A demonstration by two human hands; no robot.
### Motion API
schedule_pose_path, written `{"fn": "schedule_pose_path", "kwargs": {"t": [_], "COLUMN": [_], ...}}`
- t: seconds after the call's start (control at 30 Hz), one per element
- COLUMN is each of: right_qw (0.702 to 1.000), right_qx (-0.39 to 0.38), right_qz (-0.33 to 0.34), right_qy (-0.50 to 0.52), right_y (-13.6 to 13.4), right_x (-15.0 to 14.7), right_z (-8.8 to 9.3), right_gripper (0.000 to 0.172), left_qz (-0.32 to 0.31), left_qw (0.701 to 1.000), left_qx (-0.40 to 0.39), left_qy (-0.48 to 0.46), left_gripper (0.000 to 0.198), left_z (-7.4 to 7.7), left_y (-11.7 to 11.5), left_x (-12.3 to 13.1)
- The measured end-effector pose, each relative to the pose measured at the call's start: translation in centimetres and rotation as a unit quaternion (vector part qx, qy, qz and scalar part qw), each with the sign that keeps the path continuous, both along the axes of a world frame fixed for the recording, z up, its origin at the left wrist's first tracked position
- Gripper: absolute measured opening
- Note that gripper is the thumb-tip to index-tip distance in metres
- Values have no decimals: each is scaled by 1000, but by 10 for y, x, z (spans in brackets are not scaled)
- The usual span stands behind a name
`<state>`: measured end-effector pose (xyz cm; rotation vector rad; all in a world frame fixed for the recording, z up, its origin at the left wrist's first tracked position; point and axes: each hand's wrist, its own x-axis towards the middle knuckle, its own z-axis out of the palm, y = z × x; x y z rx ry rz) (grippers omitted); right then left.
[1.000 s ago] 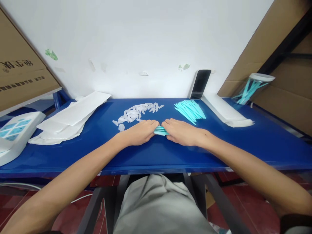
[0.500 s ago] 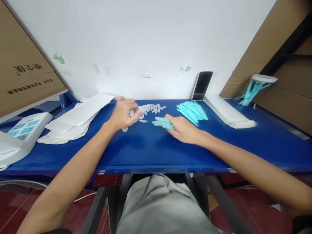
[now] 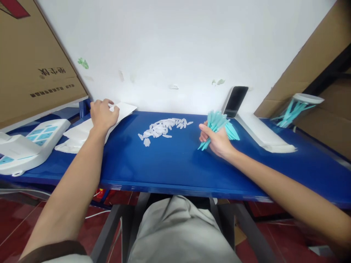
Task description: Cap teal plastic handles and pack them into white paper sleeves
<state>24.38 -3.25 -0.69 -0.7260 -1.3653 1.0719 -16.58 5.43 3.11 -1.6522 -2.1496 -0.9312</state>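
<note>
My right hand [image 3: 218, 140] is closed round a bunch of teal sticks [image 3: 215, 124], held tilted above the blue table [image 3: 178, 164]. More teal sticks [image 3: 233, 132] lie on the table just behind that hand. My left hand [image 3: 102, 115] reaches far left and rests on the top of a pile of white paper bags [image 3: 82, 133], fingers curled over the top bag's edge. A heap of small white plastic caps [image 3: 161, 128] lies on the table between my two hands.
A white machine with blue buttons [image 3: 30, 142] sits at the left edge. A phone [image 3: 235, 101] leans on the wall, a white stack [image 3: 263, 135] beside it. A clear jar with teal sticks [image 3: 297, 107] stands right. Cardboard boxes [image 3: 35, 62] flank both sides.
Both hands were together on a small bundle of teal sticks at the middle. Since then my right hand lifted the bundle upright and my left hand swung left to the paper bags.
</note>
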Motion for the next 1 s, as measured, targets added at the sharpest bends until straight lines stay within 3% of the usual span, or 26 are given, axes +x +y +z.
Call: {"fn": "schedule_pose_path", "kwargs": {"t": [0.07,0.17,0.3,0.47,0.63,0.77,1.0], "right_qw": [1000,999,999,998,998,999,1000], "right_qx": [-17,-38,-26,-28,-45,-38,-22], "right_qz": [12,22,25,64,43,13,12], "right_qy": [19,22,6,1,18,12,-9], "right_y": [-2,-3,-1,-2,-3,1,0], "right_x": [1,3,3,5,8,9,11], "right_z": [5,7,2,5,11,8,11], "right_gripper": [43,46,41,41,46,52,45], "left_qz": [-4,10,31,41,44,44,17], "left_qw": [998,985,967,978,988,986,996], "left_qx": [-55,-172,-250,-203,-143,-158,-82], "left_qy": [41,31,26,32,37,33,0], "left_gripper": [64,95,93,90,77,72,67], "left_z": [-7,-18,-25,-22,-18,-20,-22], "left_y": [2,7,11,8,6,7,5], "left_x": [0,-6,-13,-10,-7,-8,-12]}}
